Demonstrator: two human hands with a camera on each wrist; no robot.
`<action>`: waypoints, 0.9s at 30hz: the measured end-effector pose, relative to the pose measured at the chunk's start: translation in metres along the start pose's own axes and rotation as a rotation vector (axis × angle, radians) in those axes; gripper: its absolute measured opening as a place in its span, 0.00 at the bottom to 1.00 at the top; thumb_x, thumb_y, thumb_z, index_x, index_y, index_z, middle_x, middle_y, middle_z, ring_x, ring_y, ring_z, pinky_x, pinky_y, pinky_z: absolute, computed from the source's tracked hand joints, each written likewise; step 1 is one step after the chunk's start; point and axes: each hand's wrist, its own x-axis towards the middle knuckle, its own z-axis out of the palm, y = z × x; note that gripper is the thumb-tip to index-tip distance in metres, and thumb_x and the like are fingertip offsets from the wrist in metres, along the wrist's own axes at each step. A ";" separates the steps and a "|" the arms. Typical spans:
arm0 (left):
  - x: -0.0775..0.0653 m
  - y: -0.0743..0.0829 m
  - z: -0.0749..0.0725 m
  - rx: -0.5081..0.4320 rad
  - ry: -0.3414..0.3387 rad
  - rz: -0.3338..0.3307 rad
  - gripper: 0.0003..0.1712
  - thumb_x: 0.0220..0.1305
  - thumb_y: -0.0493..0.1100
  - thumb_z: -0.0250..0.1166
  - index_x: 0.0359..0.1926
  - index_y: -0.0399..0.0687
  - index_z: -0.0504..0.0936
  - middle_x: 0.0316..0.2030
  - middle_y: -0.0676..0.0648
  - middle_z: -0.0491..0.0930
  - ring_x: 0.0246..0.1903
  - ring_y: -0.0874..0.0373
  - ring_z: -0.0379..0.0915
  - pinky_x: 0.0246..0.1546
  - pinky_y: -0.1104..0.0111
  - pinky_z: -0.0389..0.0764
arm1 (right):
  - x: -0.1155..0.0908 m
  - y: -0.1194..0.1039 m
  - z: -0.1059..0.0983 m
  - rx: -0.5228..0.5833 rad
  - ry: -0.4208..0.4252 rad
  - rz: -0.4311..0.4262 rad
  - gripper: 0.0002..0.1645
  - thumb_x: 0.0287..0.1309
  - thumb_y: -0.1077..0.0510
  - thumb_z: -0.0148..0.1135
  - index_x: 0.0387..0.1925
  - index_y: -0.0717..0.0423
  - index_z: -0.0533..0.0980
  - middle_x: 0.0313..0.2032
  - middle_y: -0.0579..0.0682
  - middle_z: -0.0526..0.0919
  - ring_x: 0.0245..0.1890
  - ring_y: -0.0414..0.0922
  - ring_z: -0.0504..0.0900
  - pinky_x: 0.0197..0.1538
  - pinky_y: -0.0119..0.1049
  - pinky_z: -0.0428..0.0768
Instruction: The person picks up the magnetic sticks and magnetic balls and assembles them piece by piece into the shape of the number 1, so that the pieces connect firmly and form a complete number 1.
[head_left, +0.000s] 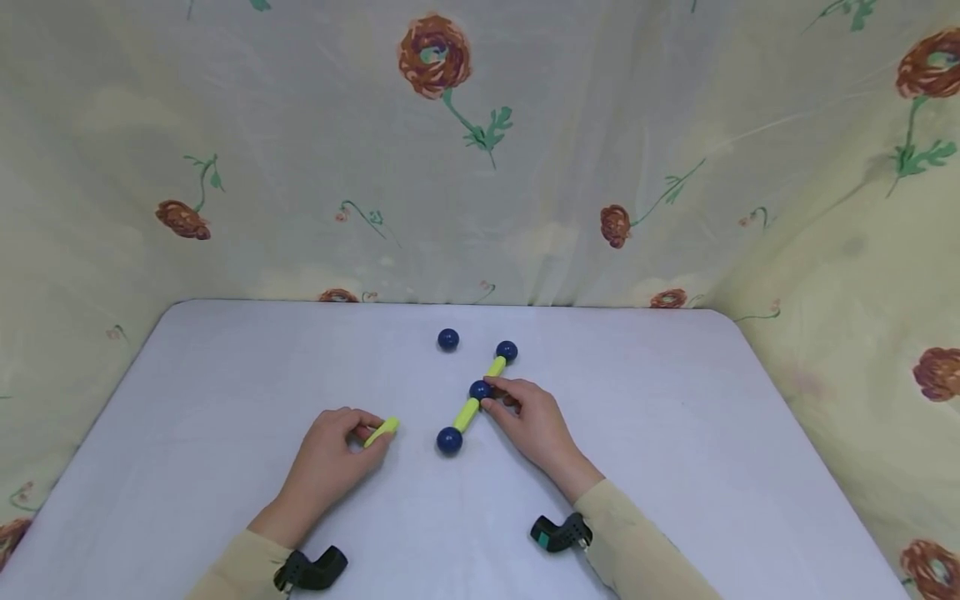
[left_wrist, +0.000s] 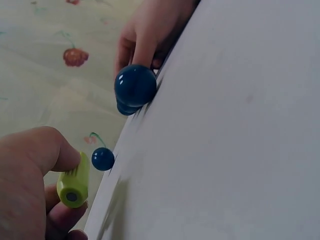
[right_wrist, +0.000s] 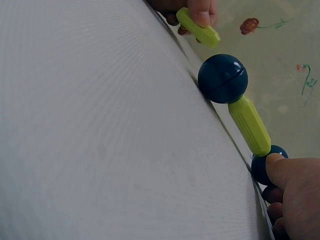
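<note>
My left hand [head_left: 336, 454] pinches a loose yellow-green magnetic rod [head_left: 383, 431] between thumb and fingers. In the left wrist view, a round grey metal spot shows on the end of that rod [left_wrist: 74, 187]. To its right, a slanting chain joins three dark blue balls with two yellow-green rods. My right hand [head_left: 536, 421] grips the middle ball [head_left: 480, 390] of the chain. The near ball [head_left: 449, 441] lies closest to my left hand, joined by the near rod [head_left: 467, 414]. Beyond the right fingers are the far rod [head_left: 497, 367] and the far ball [head_left: 507, 351].
A separate blue ball [head_left: 448, 339] sits on the white table [head_left: 637, 375], left of the chain's far end. Flowered cloth [head_left: 525, 208] hangs behind the table and along its sides. Each wrist wears a black camera mount [head_left: 311, 569].
</note>
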 end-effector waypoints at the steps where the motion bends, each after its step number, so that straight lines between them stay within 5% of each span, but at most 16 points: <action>1: -0.001 0.001 0.001 0.001 0.000 0.001 0.08 0.58 0.48 0.72 0.37 0.52 0.87 0.26 0.58 0.74 0.34 0.58 0.66 0.35 0.62 0.68 | 0.000 0.000 0.000 0.001 -0.001 0.000 0.21 0.64 0.48 0.66 0.57 0.45 0.80 0.42 0.39 0.83 0.39 0.34 0.78 0.43 0.33 0.78; 27: -0.012 0.020 0.013 0.011 -0.064 0.013 0.07 0.53 0.48 0.75 0.34 0.56 0.86 0.23 0.63 0.76 0.29 0.64 0.70 0.33 0.64 0.71 | 0.000 -0.002 0.000 0.003 0.012 -0.006 0.21 0.63 0.49 0.67 0.57 0.45 0.80 0.42 0.40 0.84 0.38 0.35 0.78 0.43 0.34 0.78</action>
